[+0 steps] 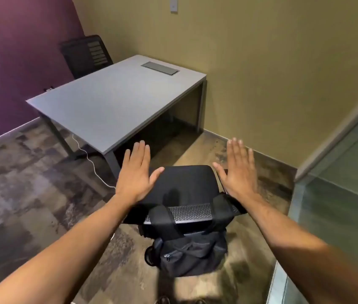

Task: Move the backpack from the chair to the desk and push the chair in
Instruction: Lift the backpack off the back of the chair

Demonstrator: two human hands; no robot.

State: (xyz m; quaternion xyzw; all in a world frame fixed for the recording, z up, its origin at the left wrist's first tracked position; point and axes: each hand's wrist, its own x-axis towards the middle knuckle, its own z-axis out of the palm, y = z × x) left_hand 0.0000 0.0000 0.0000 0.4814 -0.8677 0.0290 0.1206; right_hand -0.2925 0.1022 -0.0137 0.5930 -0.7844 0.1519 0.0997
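A black backpack (190, 255) hangs by its two straps over the backrest of a black chair (184, 185), on the side nearest me. The chair stands pulled out from the grey desk (112, 102), just past its near corner. My left hand (136, 174) is flat and open above the chair's left side. My right hand (237, 172) is flat and open above its right side. Neither hand holds anything.
A second black chair (86, 55) stands behind the desk by the purple wall. A white cable (90, 160) runs across the carpet under the desk. A glass partition (338, 205) lies close on the right; yellow walls bound the far side.
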